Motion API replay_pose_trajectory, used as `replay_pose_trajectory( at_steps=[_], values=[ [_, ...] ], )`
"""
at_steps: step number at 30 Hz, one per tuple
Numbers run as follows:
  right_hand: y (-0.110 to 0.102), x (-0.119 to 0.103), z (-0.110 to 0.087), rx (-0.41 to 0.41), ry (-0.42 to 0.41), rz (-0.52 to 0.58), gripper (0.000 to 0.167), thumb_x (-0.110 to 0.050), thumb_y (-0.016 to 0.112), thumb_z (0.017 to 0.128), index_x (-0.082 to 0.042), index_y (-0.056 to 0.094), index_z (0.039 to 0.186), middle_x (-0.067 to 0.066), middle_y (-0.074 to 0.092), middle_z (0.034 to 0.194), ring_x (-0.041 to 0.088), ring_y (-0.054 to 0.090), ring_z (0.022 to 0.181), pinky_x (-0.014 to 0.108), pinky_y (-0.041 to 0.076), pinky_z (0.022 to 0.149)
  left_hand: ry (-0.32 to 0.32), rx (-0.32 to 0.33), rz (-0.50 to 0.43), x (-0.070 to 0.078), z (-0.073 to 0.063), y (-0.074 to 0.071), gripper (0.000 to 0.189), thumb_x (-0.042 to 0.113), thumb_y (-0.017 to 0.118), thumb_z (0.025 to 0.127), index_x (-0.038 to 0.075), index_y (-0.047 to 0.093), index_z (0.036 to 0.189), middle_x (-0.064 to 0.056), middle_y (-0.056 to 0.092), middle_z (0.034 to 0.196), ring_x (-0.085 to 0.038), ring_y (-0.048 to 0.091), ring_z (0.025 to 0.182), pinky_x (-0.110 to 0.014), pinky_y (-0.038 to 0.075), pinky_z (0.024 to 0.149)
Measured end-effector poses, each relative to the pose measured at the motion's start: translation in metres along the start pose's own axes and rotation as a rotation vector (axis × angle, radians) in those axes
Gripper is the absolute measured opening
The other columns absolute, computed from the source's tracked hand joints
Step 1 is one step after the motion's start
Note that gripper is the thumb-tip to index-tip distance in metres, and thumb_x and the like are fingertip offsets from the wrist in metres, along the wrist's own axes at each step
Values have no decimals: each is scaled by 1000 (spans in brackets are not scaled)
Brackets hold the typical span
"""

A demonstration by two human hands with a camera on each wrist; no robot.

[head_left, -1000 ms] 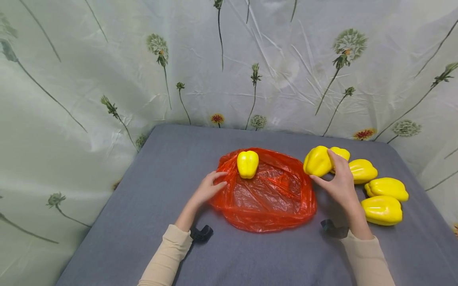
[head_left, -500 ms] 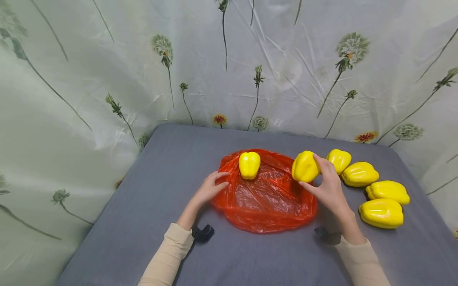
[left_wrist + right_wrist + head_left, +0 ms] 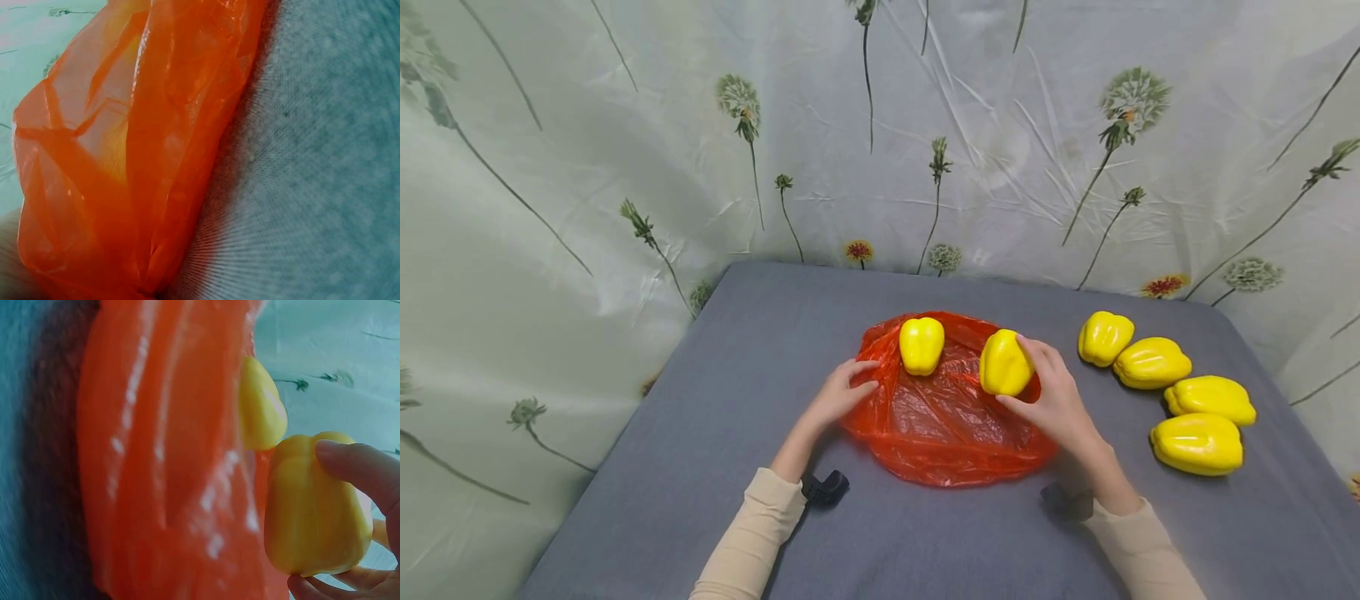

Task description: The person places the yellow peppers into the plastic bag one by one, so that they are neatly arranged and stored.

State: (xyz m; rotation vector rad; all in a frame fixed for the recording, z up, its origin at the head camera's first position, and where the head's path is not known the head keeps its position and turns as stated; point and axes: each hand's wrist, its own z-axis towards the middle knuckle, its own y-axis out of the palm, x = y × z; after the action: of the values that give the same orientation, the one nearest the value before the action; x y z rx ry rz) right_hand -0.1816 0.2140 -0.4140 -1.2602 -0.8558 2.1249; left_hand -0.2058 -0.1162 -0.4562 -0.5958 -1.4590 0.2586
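Observation:
My right hand (image 3: 1054,398) holds a yellow bell pepper (image 3: 1004,363) between thumb and fingers, over the right side of an opened red plastic bag (image 3: 951,462). The right wrist view shows the thumb and fingertips on opposite sides of the held bell pepper (image 3: 315,512). Another yellow bell pepper (image 3: 921,346) stands inside the bag at its back left. At the bag's left edge, my left hand (image 3: 841,392) rests with thumb and fingers spread apart. The left wrist view is mostly filled by the bag's side (image 3: 169,144), which hides most of that hand.
Several yellow bell peppers (image 3: 1152,363) lie in a curved row on the right of the grey cloth-covered table (image 3: 760,333). A flower-printed curtain (image 3: 985,167) hangs behind and to the left of the table.
My right hand has carried the yellow bell pepper leftward, away from the row, to above the bag's right part. My left hand stays at the bag's left edge.

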Motion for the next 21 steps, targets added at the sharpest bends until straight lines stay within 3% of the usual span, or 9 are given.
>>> replay_pose_trajectory(
  at_steps=[11,21],
  values=[
    [15,-11,-3,-72,-44,25,86,-19,82,69,-14,37,143,15,43,132,28,45,116,52,49,92,7,-3,12,1,-1,0,38,15,58,90,6,57,127,-19,53,134,-35,48,124,-53,38,106],
    [25,-19,-2,-147,-41,41,86,-22,82,69,-14,38,142,13,42,136,29,43,124,51,49,94,-4,-10,9,-2,1,0,39,17,58,90,8,57,128,-18,52,135,-34,46,126,-53,37,106]
  ],
)
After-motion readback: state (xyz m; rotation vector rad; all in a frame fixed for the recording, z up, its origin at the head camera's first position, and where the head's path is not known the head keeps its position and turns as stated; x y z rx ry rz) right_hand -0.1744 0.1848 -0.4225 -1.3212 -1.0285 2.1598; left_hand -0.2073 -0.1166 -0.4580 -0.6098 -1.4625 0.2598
